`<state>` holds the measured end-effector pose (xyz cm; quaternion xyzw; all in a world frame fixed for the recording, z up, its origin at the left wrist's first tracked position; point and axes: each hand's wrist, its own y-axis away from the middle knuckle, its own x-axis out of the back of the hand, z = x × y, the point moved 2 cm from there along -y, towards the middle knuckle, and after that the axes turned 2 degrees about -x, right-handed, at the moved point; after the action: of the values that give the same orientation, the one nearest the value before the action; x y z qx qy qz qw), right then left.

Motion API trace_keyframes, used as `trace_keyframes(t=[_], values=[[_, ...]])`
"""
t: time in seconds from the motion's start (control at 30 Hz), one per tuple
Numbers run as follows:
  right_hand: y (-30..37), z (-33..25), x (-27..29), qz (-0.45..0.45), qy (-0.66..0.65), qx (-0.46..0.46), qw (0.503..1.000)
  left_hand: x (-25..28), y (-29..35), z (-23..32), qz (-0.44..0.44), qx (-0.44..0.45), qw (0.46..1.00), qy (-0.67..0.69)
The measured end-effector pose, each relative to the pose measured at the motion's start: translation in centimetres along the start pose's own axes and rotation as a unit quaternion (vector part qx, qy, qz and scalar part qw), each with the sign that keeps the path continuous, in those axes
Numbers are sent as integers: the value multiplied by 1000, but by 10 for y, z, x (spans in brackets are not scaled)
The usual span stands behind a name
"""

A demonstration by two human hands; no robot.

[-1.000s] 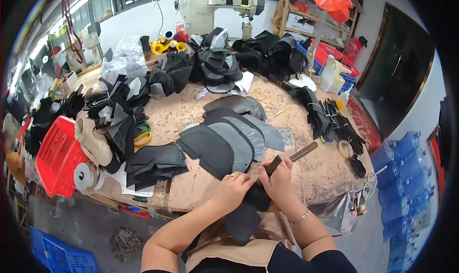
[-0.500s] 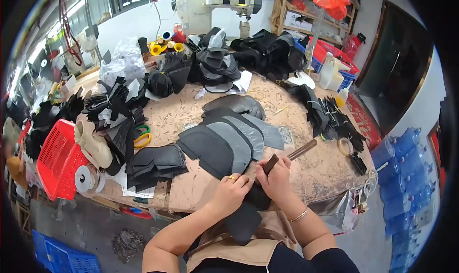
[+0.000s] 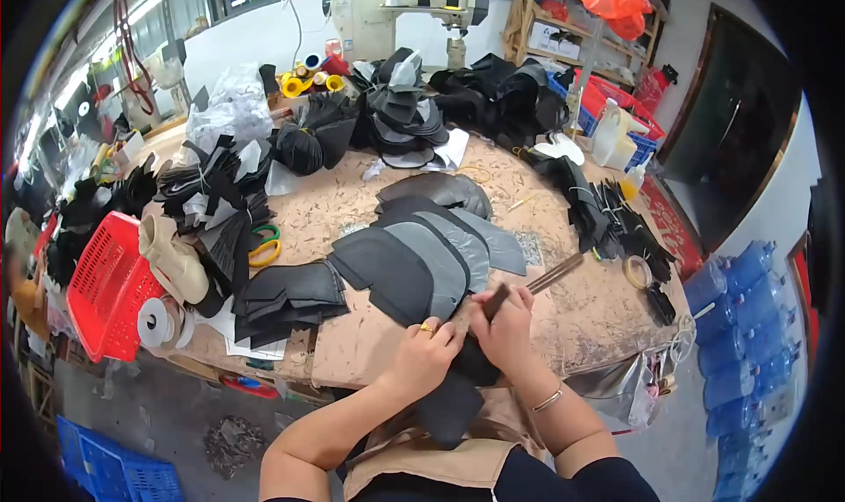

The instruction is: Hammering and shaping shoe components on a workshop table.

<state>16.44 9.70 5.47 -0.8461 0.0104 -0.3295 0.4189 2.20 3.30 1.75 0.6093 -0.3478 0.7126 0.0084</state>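
At the near edge of the table, my left hand [image 3: 421, 359] is closed, fingers pinched on the edge of a black shoe-upper piece [image 3: 451, 407] that hangs over my apron. My right hand [image 3: 503, 326] sits just beside it, wrapped round a flat dark-brown tool [image 3: 495, 301] whose end sticks up past the thumb; its working end is hidden. Behind that hand a brown metal-looking bar [image 3: 556, 274] lies slanted on the table. Just beyond my hands black and grey upper pieces [image 3: 383, 273] are fanned out in overlapping rows. To their left rests a stack of black pieces [image 3: 292, 293].
Bundles of black pieces [image 3: 400, 119] line the back, before a sewing machine [image 3: 365, 27]. At the left are yellow-handled scissors [image 3: 264, 251], a red basket [image 3: 106, 282] and a beige boot [image 3: 172, 260]. A tape roll [image 3: 636, 271] lies right; blue water bottles [image 3: 744, 326] stand beyond.
The view has shifted slightly. Both hands stay together at the table edge with nearly the same grip; the pieces on the table have not visibly moved.
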Motion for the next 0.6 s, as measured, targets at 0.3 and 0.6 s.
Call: trace_keyframes(t=[0.3, 0.6], values=[[-8, -10, 11, 30, 26, 22, 999, 2, 3, -2, 29, 25, 997, 61], [14, 14, 26, 18, 5, -40, 999, -11, -1, -7, 28, 23, 995, 96]])
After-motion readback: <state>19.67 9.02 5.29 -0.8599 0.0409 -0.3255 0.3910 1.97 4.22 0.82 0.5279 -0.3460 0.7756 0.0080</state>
